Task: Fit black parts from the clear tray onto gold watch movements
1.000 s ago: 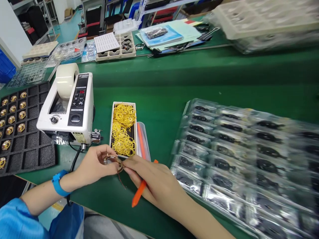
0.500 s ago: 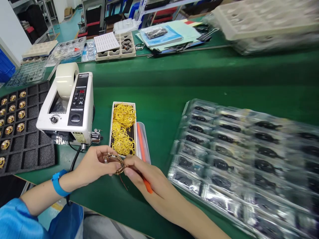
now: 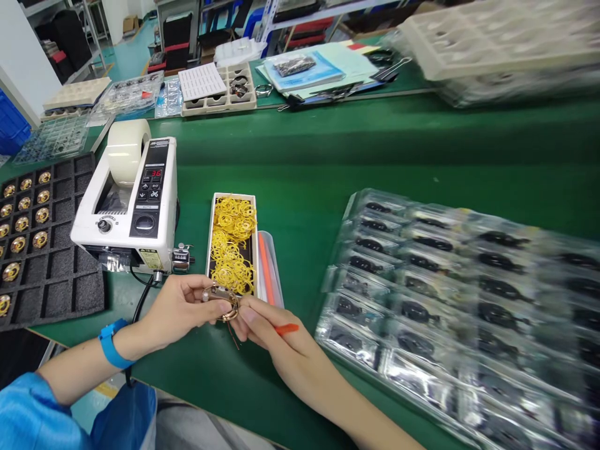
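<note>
At counter (image 3: pixel 300 181) front edge: my left hand (image 3: pixel 180 307) pinches copper coil (image 3: pixel 224 301)
Right hand (image 3: pixel 274 337): my fingertips on coil, orange tool (image 3: pixel 286 328) gripped beneath

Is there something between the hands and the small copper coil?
Nothing visible does. The left hand and the right hand both pinch the copper coil. The orange tool in the right hand lies to one side of it.
</note>
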{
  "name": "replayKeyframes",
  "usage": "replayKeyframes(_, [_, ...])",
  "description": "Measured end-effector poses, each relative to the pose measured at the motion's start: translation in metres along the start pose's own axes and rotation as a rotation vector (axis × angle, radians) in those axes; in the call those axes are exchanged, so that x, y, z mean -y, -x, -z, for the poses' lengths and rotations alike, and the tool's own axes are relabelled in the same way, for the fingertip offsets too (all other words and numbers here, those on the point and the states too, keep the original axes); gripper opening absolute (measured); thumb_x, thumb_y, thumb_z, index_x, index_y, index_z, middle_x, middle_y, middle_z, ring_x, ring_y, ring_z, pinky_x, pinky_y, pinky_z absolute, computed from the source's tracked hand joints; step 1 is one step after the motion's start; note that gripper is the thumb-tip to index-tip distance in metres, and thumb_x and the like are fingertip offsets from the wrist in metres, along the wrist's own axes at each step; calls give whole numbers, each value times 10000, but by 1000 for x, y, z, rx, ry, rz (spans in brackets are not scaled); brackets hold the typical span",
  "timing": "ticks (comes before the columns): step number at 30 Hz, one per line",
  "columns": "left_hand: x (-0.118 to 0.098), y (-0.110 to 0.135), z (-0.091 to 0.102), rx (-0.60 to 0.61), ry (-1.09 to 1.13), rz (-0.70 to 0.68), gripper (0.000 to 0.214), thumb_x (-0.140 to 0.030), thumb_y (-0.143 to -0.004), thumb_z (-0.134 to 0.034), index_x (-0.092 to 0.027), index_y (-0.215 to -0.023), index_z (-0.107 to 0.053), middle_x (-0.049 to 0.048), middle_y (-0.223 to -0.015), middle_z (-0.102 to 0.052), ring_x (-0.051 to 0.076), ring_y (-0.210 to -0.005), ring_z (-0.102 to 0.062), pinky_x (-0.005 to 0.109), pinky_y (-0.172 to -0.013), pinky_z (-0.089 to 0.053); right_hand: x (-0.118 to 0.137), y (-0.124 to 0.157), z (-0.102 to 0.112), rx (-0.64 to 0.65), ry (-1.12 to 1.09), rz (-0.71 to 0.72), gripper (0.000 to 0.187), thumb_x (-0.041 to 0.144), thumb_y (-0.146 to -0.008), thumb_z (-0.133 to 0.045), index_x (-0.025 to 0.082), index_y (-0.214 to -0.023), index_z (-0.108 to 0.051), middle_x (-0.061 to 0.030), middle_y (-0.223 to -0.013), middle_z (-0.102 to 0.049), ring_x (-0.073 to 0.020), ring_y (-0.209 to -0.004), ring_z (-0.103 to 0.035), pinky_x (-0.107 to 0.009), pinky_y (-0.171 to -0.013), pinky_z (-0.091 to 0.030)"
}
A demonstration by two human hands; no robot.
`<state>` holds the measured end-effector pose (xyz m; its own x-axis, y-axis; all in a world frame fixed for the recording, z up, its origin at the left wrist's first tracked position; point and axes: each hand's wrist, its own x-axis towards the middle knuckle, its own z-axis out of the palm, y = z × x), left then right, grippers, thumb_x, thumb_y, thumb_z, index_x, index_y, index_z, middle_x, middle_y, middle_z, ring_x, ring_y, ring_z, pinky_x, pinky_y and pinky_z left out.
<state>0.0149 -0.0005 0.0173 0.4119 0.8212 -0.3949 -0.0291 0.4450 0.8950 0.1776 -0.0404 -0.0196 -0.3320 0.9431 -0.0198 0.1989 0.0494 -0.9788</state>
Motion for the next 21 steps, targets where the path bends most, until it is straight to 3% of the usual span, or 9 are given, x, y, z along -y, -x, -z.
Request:
replayKeyframes(4, [3,0,4,11,-71,-58,439,-545,-646,-768,-135,-643,-609,-35,-548,-518,58,-478,-424,205,-456,-343,1,-3,0,-44,-43,-38,534,598,-959,-328,210,-619,-464,10,-589,-470,-128,-540,-433,-247,-496,-376])
replayKeyframes(8, [7,0,5,-24,-174,-112,399,-521,-727,-705,-148,-657,-582,-38,-559,-483,68,-469,-431,205,-439,-335,4,-6,1,-113,-32,-48,605,652,-921,-370,203,-522,-445,18,-506,-435,-113,-479,-389,-249,-466,-341])
replayKeyframes(12, [14,1,7,-164,-520,-377,253,-313,-845,-597,-157,-645,-606,-17,-600,-473,103,-545,-476,225,-503,-391,4,-7,1,-139,-134,-136,631,707,-849,-450,194,-483,-453,18,-476,-419,-97,-445,-328,-246,-433,-291])
replayKeyframes(16, [29,1,10,-130,-935,-721,265,-176,-908,-450,-163,-972,-707,84,-785,-633,178,-724,-592,295,-665,-516,6,-7,-1,-78,-378,-265,551,711,-801,-524,190,-624,-524,67,-491,-329,-72,-427,-205,-226,-402,-224])
replayKeyframes(18, [35,2,11,-71,-1050,-778,328,-157,-926,-408,-166,-1109,-680,136,-924,-675,220,-851,-639,346,-753,-554,7,-7,-1,-67,-458,-270,515,698,-785,-559,201,-666,-504,85,-518,-268,-68,-436,-167,-214,-390,-202])
replayKeyframes(21, [39,8,9,-5,-1048,-797,385,-128,-927,-397,-177,-1247,-606,172,-1113,-662,264,-1047,-633,405,-878,-555,6,-7,1,-54,-443,-211,473,663,-802,-568,210,-689,-493,89,-536,-245,-65,-431,-149,-203,-361,-202])
